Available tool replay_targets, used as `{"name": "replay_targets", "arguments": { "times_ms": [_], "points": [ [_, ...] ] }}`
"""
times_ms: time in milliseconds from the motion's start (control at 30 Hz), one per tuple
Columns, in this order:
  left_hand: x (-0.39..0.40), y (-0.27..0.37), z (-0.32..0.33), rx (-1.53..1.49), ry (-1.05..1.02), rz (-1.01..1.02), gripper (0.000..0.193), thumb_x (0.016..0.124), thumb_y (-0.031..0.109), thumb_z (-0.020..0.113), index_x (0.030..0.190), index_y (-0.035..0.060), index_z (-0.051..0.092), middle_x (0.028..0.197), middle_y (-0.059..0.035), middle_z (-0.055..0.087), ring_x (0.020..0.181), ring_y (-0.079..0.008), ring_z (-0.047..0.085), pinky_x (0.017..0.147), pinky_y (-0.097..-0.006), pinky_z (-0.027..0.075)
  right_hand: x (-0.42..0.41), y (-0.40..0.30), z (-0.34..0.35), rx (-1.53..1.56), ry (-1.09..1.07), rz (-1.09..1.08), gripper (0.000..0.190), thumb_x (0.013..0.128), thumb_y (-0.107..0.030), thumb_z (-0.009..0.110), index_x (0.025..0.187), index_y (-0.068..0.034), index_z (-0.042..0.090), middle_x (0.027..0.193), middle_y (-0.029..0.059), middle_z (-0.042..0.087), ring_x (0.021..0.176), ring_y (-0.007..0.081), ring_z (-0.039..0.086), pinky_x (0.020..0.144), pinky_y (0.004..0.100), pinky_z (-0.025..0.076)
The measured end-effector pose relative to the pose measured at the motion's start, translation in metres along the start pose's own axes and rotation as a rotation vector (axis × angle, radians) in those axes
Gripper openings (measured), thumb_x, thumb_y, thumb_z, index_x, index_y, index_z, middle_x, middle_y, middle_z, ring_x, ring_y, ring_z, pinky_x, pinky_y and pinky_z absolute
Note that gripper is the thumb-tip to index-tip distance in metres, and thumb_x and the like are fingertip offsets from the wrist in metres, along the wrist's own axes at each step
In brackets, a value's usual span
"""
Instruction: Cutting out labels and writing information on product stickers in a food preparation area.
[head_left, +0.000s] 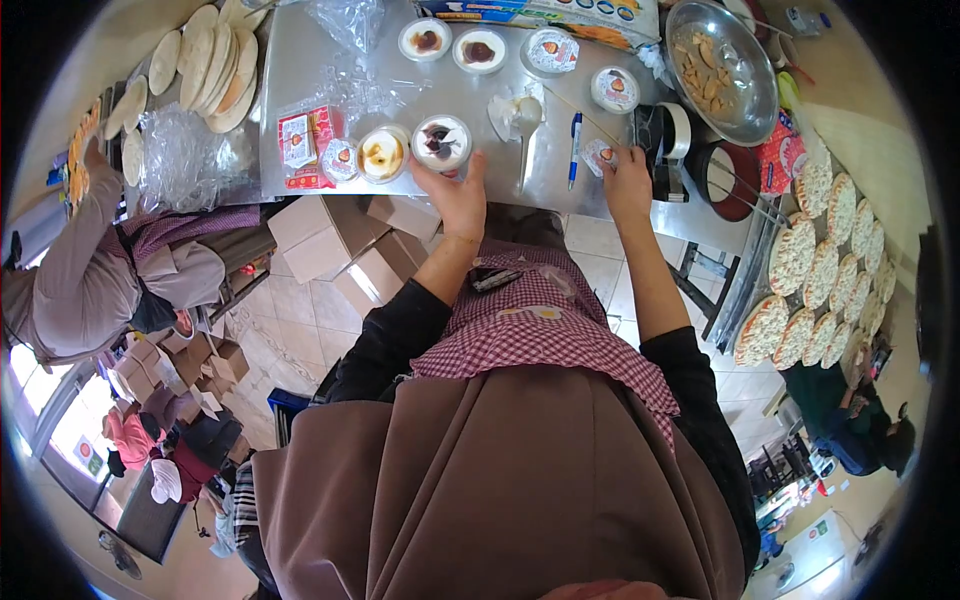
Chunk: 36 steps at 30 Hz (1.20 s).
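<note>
My left hand (456, 196) is curved round the near side of a round clear cup of white cream with dark sauce (442, 143), on the steel table. My right hand (630, 184) has its fingertips on a printed round sticker (599, 157) lying near the table's front edge. Left of the held cup stands a cup with caramel-coloured sauce (383, 154), and a sticker-topped piece (341, 160) is beside it. A blue and white pen (575, 150) and a spoon (528, 124) on crumpled film lie between my hands. Further back stand several more cups, some with printed stickers on top.
A steel bowl (766, 112) with brown pieces, a black tape dispenser (651, 161) and a dark red pot (701, 180) stand at the right. Topped pizzas (793, 255) lie beyond. Flatbreads (217, 71) and clear plastic bags (184, 154) are at the left, near a co-worker's arm (82, 225).
</note>
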<state>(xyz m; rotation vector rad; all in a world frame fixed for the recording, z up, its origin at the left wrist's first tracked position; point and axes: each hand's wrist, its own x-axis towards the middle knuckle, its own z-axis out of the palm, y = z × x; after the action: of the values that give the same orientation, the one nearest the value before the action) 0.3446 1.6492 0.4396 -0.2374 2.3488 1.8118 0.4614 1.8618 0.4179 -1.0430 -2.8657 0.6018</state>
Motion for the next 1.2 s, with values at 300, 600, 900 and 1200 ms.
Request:
{"name": "replay_targets", "arguments": {
  "times_ms": [300,600,900,1200],
  "points": [
    [-0.001,-0.001,0.002,-0.101,0.071,0.053,0.079,0.074,0.015,0.077,0.128,-0.0061,0.024,0.120,-0.0167,0.039,0.113,-0.0235,0.042,0.094,-0.0317,0.036,-0.014,0.005,-0.010,0.114,0.001,0.097,0.021,0.084,-0.024,0.064,0.097,-0.009,0.057,0.092,0.0123,0.059,0.081,0.0336,0.062,0.066,0.0414,0.050],
    [-0.022,0.023,-0.007,0.039,-0.039,0.088,0.076,0.074,0.016,0.077,0.127,-0.0030,0.025,0.120,-0.0162,0.041,0.108,-0.0211,0.046,0.086,-0.0323,0.041,-0.005,-0.075,-0.052,1.253,-0.217,0.212,0.018,0.083,-0.016,0.070,0.086,0.000,0.063,0.078,0.0034,0.065,0.068,0.0092,0.059,0.062,0.0228,0.048],
    [-0.044,0.042,0.015,-0.368,-0.462,-0.006,0.076,0.073,-0.007,0.068,0.130,0.0019,0.019,0.125,-0.0162,0.037,0.119,-0.0237,0.045,0.101,-0.0355,0.041,-0.002,-0.104,-0.046,1.040,-0.137,-0.025,0.017,0.078,-0.012,0.072,0.088,-0.001,0.064,0.111,0.0112,0.054,0.095,0.0166,0.058,0.079,0.0289,0.050],
    [-0.043,0.045,0.032,-0.535,-0.749,-0.225,0.053,0.082,0.001,0.065,0.119,0.0048,0.027,0.120,-0.0132,0.044,0.112,-0.0198,0.050,0.091,-0.0304,0.047,-0.013,-0.068,-0.066,1.010,-0.130,0.142,0.032,0.078,-0.015,0.073,0.102,-0.002,0.055,0.097,0.0101,0.064,0.099,0.0183,0.060,0.075,0.0309,0.053]
  ]
}}
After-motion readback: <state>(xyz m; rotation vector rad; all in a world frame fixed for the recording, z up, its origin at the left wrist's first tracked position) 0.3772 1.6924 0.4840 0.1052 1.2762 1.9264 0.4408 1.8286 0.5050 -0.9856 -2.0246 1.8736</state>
